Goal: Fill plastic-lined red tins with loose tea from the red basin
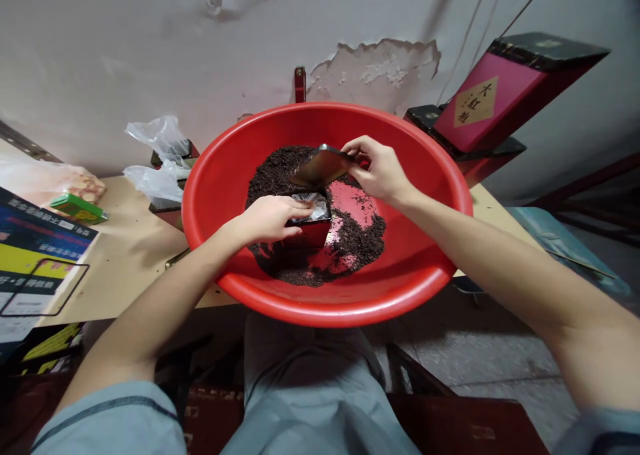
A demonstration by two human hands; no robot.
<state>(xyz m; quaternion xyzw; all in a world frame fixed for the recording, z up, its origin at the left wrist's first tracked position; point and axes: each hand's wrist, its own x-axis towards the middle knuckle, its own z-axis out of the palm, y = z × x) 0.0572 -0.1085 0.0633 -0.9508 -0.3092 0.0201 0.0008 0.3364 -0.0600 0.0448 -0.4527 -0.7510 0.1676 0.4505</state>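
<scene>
A dark red tin (306, 233) stands in a wide red plastic basin (415, 268), among loose, dark dried leaves (357, 241) that look like tea. Clear plastic bagging (319, 206) fills the tin's open mouth. My left hand (270, 219) rests over the tin's left side, fingers on the bagging and thumb along the near edge. Pinched between the thumb and fingers of my right hand (377, 168) is a dark metal lid (323, 166), tilted just above and behind the tin, apart from it.
At the right, a pink-red tin (493, 98) with a black lid rests on other tins. Left of the basin are tins with plastic bags (163, 175), a green box (79, 208) and a printed carton (40, 255) on the tabletop (127, 241). A peeling wall (250, 61) stands behind.
</scene>
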